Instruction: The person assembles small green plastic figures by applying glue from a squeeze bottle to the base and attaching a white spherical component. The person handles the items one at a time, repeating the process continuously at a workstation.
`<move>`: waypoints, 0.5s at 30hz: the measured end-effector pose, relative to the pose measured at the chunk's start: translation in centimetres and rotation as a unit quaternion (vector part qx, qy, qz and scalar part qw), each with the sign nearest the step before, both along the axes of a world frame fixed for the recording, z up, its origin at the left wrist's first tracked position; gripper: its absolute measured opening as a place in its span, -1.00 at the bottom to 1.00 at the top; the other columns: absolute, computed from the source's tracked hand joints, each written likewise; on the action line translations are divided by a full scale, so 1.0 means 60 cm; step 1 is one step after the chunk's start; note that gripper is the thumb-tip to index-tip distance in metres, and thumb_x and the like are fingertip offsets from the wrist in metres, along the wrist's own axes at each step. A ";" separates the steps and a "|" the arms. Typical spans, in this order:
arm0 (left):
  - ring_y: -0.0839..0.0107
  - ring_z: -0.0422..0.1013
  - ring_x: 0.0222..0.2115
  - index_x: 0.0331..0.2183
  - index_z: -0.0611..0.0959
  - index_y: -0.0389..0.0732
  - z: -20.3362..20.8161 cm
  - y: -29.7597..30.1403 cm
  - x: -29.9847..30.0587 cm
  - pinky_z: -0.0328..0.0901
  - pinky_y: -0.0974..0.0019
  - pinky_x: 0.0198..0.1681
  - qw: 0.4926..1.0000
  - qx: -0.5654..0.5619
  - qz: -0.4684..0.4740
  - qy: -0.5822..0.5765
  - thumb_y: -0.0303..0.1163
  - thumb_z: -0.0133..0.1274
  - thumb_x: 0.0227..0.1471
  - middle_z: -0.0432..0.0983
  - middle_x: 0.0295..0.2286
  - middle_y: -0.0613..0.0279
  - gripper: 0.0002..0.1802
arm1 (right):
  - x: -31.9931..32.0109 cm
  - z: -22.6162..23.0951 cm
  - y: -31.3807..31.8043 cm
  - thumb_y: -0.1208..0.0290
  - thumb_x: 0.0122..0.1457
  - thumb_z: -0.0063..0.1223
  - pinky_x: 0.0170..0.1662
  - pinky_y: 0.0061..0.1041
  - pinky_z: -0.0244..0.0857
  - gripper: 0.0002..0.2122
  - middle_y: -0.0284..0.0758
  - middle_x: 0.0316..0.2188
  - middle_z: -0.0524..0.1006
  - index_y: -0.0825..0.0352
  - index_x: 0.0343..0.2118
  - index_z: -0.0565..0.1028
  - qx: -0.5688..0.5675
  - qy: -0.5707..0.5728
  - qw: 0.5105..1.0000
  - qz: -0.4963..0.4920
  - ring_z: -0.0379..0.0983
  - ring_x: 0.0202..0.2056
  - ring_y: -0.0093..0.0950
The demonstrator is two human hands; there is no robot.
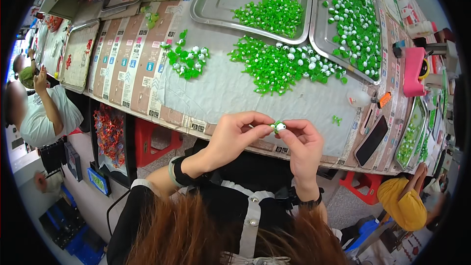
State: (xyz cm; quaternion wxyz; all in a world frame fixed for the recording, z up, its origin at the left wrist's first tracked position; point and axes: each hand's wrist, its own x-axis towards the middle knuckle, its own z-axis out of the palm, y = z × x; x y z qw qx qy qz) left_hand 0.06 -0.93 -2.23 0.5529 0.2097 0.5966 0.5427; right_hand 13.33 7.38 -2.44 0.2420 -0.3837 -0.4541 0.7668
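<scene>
A small green figure with a white, black-dotted head [279, 126] sits between my two hands, above the table's near edge. My left hand [236, 135] pinches it from the left with thumb and forefinger. From the other side, my right hand [303, 142] grips it with its fingertips. Ahead on the grey sheet [206, 100] lies a heap of green body pieces [267, 66], with finished-looking white-headed figures [311, 63] at its right side. A smaller cluster of white-headed figures [189, 59] is to the left. One loose green piece [336, 120] rests to the right.
Two metal trays [206, 15] [319, 44] of green pieces stand at the back. On the right are a phone [371, 141], a white bottle with an orange cap [359, 99] and a pink holder [414, 72]. Red stools [152, 142] stand below; other people sit at both sides.
</scene>
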 end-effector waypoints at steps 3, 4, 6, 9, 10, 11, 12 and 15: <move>0.54 0.37 -0.53 -0.46 0.52 -0.34 0.003 0.003 -0.001 0.26 0.52 -0.48 0.976 0.065 -0.032 0.206 -0.56 0.00 -0.21 0.45 -0.54 0.20 -0.87 | 0.004 -0.002 0.001 0.65 -0.11 -0.03 -0.43 -0.77 0.18 -0.87 -0.35 -0.51 0.43 0.45 -0.43 0.39 0.002 -0.020 1.000 0.009 0.33 -0.48 -0.67; 0.51 0.38 -0.55 -0.48 0.53 -0.33 0.001 0.005 -0.003 0.25 0.51 -0.51 0.963 0.088 -0.038 0.252 -0.56 0.01 -0.23 0.45 -0.56 0.19 -0.88 | 0.004 -0.001 0.003 0.65 -0.11 -0.03 -0.43 -0.76 0.18 -0.88 -0.35 -0.51 0.43 0.46 -0.44 0.39 0.005 -0.023 1.000 0.012 0.33 -0.49 -0.67; 0.44 0.39 -0.58 -0.52 0.53 -0.31 -0.004 0.009 -0.006 0.25 0.49 -0.55 0.929 0.132 -0.049 0.343 -0.56 0.04 -0.27 0.45 -0.58 0.17 -0.89 | 0.005 -0.002 0.006 0.66 -0.12 -0.03 -0.44 -0.76 0.19 -0.89 -0.34 -0.53 0.43 0.46 -0.46 0.40 0.013 -0.029 0.999 0.018 0.33 -0.51 -0.66; 0.37 0.39 -0.61 -0.53 0.54 -0.29 -0.006 0.009 -0.003 0.24 0.47 -0.58 0.929 0.144 -0.051 0.338 -0.55 0.06 -0.29 0.45 -0.60 0.16 -0.89 | 0.007 -0.003 0.003 0.67 -0.12 -0.04 -0.43 -0.75 0.21 -0.91 -0.34 -0.54 0.43 0.47 -0.47 0.41 0.015 -0.013 1.000 0.015 0.34 -0.51 -0.65; 0.38 0.39 -0.61 -0.53 0.54 -0.29 -0.007 0.008 -0.002 0.24 0.47 -0.58 0.929 0.141 -0.060 0.337 -0.55 0.05 -0.29 0.45 -0.60 0.17 -0.89 | 0.009 -0.006 0.001 0.67 -0.12 -0.04 -0.42 -0.74 0.22 -0.91 -0.33 -0.54 0.43 0.47 -0.47 0.41 0.017 -0.009 1.000 0.015 0.34 -0.51 -0.64; 0.39 0.39 -0.61 -0.52 0.54 -0.29 -0.007 0.006 -0.001 0.24 0.48 -0.58 0.928 0.139 -0.069 0.337 -0.56 0.05 -0.29 0.45 -0.60 0.17 -0.89 | 0.014 -0.011 -0.002 0.68 -0.12 -0.05 -0.41 -0.72 0.22 -0.91 -0.32 -0.54 0.43 0.48 -0.48 0.41 0.018 -0.006 1.000 0.015 0.34 -0.50 -0.63; 0.40 0.39 -0.61 -0.52 0.54 -0.29 -0.006 0.004 -0.001 0.24 0.48 -0.58 0.928 0.137 -0.080 0.337 -0.56 0.05 -0.28 0.45 -0.60 0.18 -0.89 | 0.017 -0.013 -0.006 0.68 -0.12 -0.05 -0.41 -0.71 0.23 -0.91 -0.32 -0.53 0.42 0.48 -0.48 0.41 0.020 -0.002 1.000 0.014 0.35 -0.49 -0.62; 0.43 0.39 -0.61 -0.50 0.54 -0.30 -0.001 0.007 0.005 0.24 0.49 -0.58 0.948 0.134 -0.066 0.280 -0.57 0.05 -0.28 0.46 -0.58 0.17 -0.87 | 0.023 -0.007 -0.008 0.70 -0.11 -0.06 -0.40 -0.70 0.24 -0.91 -0.30 -0.52 0.42 0.49 -0.48 0.40 0.042 0.004 0.999 0.008 0.35 -0.47 -0.61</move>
